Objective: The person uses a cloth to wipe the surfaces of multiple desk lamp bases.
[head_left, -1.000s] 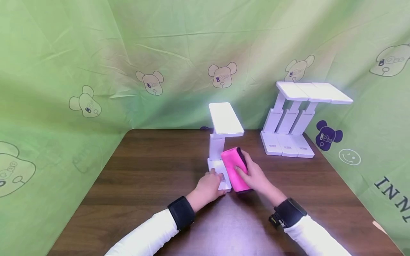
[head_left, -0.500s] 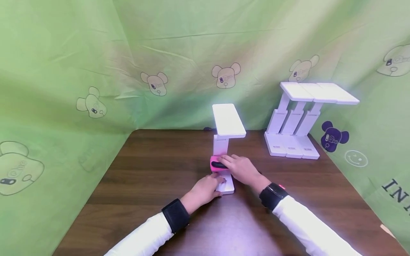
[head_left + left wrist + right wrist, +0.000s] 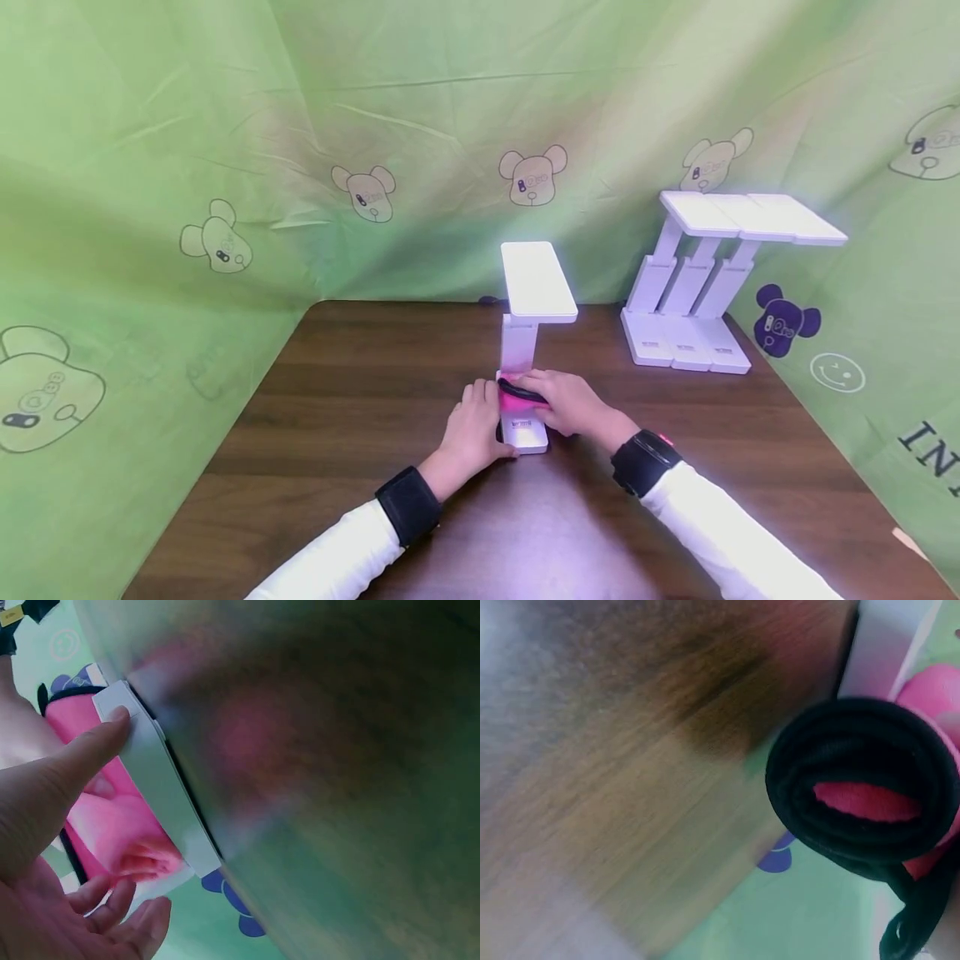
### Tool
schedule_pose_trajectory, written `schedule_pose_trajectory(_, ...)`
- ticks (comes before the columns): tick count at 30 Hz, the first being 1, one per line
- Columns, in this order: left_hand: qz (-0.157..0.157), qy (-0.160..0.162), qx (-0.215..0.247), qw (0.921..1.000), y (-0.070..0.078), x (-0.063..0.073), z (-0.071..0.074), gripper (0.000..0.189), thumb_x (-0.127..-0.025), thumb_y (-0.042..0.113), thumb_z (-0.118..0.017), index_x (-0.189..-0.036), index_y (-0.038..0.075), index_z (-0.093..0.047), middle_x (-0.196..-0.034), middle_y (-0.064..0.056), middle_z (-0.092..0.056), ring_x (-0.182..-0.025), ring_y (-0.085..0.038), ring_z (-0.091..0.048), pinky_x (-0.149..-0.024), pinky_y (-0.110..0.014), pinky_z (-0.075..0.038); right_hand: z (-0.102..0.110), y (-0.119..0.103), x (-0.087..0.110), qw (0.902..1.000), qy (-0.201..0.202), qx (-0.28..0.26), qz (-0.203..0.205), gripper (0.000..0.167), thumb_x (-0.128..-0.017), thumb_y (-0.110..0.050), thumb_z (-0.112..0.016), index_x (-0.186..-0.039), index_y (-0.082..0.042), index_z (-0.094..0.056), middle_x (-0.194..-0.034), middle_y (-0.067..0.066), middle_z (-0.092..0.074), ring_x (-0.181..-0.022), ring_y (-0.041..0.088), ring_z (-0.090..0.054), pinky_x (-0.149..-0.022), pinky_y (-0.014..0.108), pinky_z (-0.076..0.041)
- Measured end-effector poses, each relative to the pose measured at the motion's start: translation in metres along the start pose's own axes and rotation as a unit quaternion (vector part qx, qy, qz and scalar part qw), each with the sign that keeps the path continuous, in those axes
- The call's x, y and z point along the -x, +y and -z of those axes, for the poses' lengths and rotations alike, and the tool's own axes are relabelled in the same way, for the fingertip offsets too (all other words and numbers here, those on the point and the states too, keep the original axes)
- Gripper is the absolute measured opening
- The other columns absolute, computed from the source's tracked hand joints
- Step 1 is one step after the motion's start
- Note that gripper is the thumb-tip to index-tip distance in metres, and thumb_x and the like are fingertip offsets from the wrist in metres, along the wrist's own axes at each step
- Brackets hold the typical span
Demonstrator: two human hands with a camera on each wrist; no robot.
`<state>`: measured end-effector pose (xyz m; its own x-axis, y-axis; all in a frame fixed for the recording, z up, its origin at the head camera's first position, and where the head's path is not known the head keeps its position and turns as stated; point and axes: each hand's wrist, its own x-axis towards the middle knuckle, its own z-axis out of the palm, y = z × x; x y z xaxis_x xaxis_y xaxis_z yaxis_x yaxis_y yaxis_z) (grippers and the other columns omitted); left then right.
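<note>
A white desk lamp (image 3: pixel 538 279) with its panel lit stands on the brown table. My right hand (image 3: pixel 572 403) holds a folded pink cloth (image 3: pixel 513 404) with black edging against the rear of the lamp's base, near the foot of its post. In the right wrist view the cloth's black-edged end (image 3: pixel 795 780) shows as a thick roll, and most of that hand is out of frame. My left hand (image 3: pixel 470 425) lies along the base's left side, its thumb (image 3: pixel 97 742) touching the base (image 3: pixel 161 784). Its other fingers stand apart from the base in the left wrist view.
Three similar lit white lamps (image 3: pixel 686 342) stand side by side at the table's back right. Green fabric (image 3: pixel 420 108) printed with bear faces hangs behind the table (image 3: pixel 360 400) and along both sides.
The right hand has brought the cloth left onto the lamp's base, then slightly toward me. My left fingers have slid off the base's top to its left side, baring the printed label.
</note>
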<state>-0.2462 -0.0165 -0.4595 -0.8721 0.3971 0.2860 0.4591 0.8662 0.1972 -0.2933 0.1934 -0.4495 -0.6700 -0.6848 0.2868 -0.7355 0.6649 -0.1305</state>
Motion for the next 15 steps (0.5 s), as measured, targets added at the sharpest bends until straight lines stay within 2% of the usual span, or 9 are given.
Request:
schedule_pose_trajectory(3, -0.006, -0.010, 0.018, 0.9998, -0.003, 0.000, -0.002, 0.115, -0.063, 0.054, -0.094, -0.146, -0.002, -0.037, -0.134, -0.017, -0.052, -0.120, -0.031, -0.050, -0.090, -0.043, -0.054, 0.005, -0.006, 0.011, 0.9994, -0.029, -0.016, -0.005, 0.055, -0.089, -0.015, -0.077, -0.141, -0.017, -0.061, -0.136, 0.006, -0.064, -0.122, 0.026, -0.062, -0.099, 0.047, -0.051)
schedule_pose_trajectory(6, -0.018, -0.037, 0.042, 0.9983, -0.009, 0.000, -0.003, 0.116, -0.066, 0.055, -0.092, -0.151, 0.000, -0.036, -0.144, -0.018, -0.051, -0.130, -0.034, -0.049, -0.098, -0.048, -0.051, 0.010, -0.010, 0.023, 0.9974, -0.051, -0.050, 0.005, 0.050, -0.088, -0.012, -0.076, -0.136, -0.020, -0.064, -0.131, 0.003, -0.066, -0.116, 0.022, -0.064, -0.096, 0.045, -0.053)
schedule_pose_trajectory(11, -0.045, -0.074, 0.060, 0.9944, -0.020, -0.004, -0.002, 0.097, -0.069, 0.055, -0.090, -0.142, 0.002, -0.053, -0.142, -0.017, -0.058, -0.128, -0.035, -0.055, -0.099, -0.050, -0.051, 0.021, -0.015, 0.037, 0.9890, -0.085, -0.121, 0.011, 0.049, -0.087, -0.008, -0.074, -0.133, -0.020, -0.066, -0.127, -0.001, -0.068, -0.106, 0.015, -0.065, -0.091, 0.039, -0.054)
schedule_pose_trajectory(15, -0.070, -0.093, 0.050, 0.9920, -0.025, -0.009, -0.001, 0.085, -0.074, 0.052, -0.087, -0.137, 0.002, -0.060, -0.141, -0.016, -0.060, -0.127, -0.034, -0.058, -0.101, -0.049, -0.050, 0.032, -0.013, 0.042, 0.9726, -0.135, -0.190, -0.003, 0.044, -0.090, -0.011, -0.070, -0.133, -0.019, -0.066, -0.119, -0.006, -0.069, -0.096, 0.009, -0.063, -0.086, 0.032, -0.053)
